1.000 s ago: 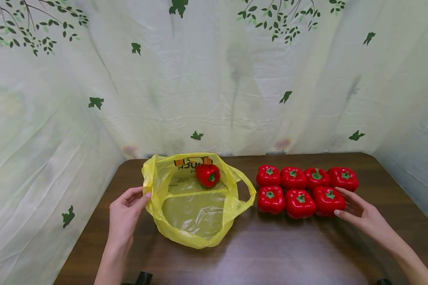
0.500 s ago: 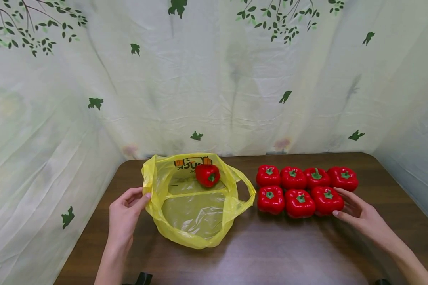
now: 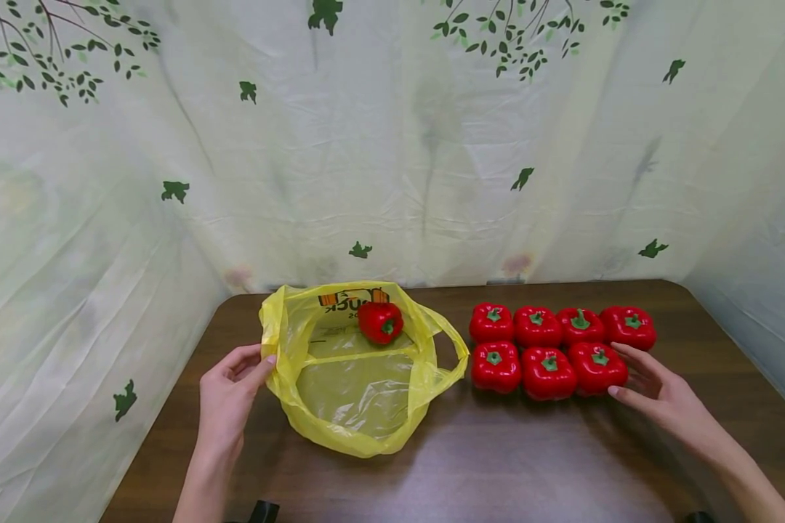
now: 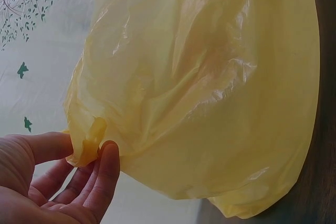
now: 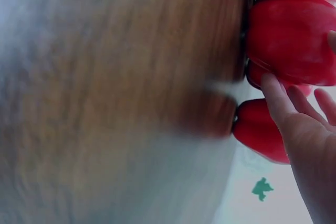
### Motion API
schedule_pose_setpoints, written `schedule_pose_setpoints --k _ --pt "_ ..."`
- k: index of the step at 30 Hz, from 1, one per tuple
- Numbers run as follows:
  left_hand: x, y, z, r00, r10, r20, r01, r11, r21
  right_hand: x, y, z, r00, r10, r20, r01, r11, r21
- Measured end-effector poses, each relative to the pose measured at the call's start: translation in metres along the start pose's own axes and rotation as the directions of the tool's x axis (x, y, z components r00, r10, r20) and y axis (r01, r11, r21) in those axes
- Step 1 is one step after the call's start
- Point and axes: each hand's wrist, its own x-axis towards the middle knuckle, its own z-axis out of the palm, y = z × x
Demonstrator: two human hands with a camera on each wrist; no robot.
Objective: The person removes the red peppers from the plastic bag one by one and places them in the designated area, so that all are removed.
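Note:
A yellow plastic bag (image 3: 349, 439) stands with its mouth wide, one red bell pepper (image 3: 380, 322) inside. My left hand (image 3: 225, 396) pinches the bag's left rim; in the left wrist view, thumb and fingers hold a bunched fold of the yellow plastic (image 4: 90, 148). On the right, my right hand (image 3: 667, 399) touches the right side of the front row's rightmost bell pepper (image 3: 595, 369), fingers and thumb extended. The right wrist view has the fingers against a red pepper (image 5: 291, 40), partly cut off by the frame's edge.
Several more red bell peppers stand in two rows right of the bag, among them a front-left one (image 3: 496, 367) and a back-right one (image 3: 629, 327). All are on a dark wooden table (image 3: 497, 465). A leaf-printed curtain (image 3: 405, 145) surrounds the table.
The front row's rightmost pepper has shifted slightly left, close against its neighbour, with my right hand following it. The left hand and the bag look unmoved.

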Motion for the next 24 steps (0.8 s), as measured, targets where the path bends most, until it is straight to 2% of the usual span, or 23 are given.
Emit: schedule_pose_setpoints --k 3,9,12,16,21,24 --pt "-0.001 0.0 0.0 1.0 0.003 0.001 -0.003 1.0 0.001 -0.001 -0.002 -0.002 1.0 -0.026 -0.005 0.026 0.999 0.024" --pt "-0.001 0.0 0.0 1.0 0.007 0.0 -0.007 1.0 -0.004 -0.004 -0.007 -0.006 0.989 -0.147 0.001 0.146 0.981 0.126" --pt "0.0 0.0 0.0 1.0 0.0 0.002 0.0 1.0 -0.01 -0.005 -0.011 -0.009 0.989 -0.149 -0.004 0.148 0.979 0.138" --pt "0.0 0.0 0.0 1.0 -0.007 0.006 0.007 1.0 -0.018 -0.007 -0.02 -0.013 0.993 -0.116 -0.035 0.119 0.989 0.09" --pt "0.0 0.0 0.0 1.0 -0.009 0.007 0.01 1.0 -0.022 -0.007 -0.035 -0.016 0.991 -0.098 -0.092 0.094 0.995 -0.041" --pt "0.0 0.0 0.001 1.0 -0.006 0.01 0.006 1.0 -0.024 -0.005 -0.047 -0.014 0.988 -0.09 -0.123 0.08 0.993 -0.083"
